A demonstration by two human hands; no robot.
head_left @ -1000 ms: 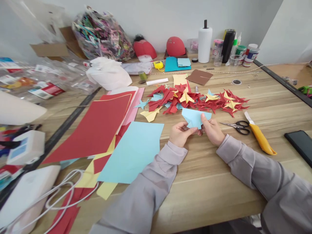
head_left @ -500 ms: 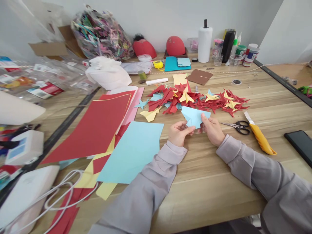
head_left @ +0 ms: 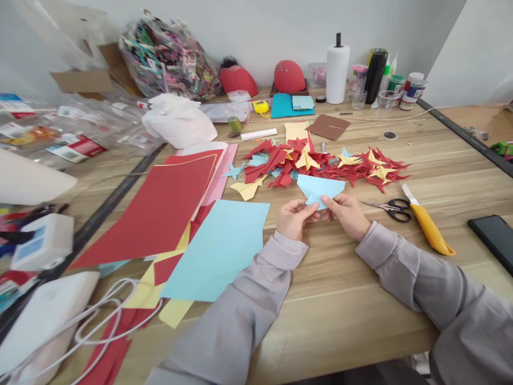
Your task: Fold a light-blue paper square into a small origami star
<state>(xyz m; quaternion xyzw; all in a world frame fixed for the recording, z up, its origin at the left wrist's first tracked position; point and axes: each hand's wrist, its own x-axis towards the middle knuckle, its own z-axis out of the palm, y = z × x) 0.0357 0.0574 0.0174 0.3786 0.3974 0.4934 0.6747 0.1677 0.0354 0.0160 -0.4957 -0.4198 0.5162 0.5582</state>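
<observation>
Bright, even, diffuse light; source out of frame. Shadows soft on tabletop point(head_left: 352, 321), with pale sheen toward near edge. Wall point(head_left: 248, 27) duller grey. Centre sharpest: creases readable on folded blue paper point(head_left: 320, 187). Far left smeared, clear plastic packaging point(head_left: 92, 125) blurred; wide-angle stretch toward the edges.

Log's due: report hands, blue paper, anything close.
Left hand, right hand: both pinching folded light-blue paper. Pile of paper pieces just beyond. Black-handled scissors off right.

L grip point(head_left: 293, 218) nr R grip point(head_left: 349, 215), both in pinch
</observation>
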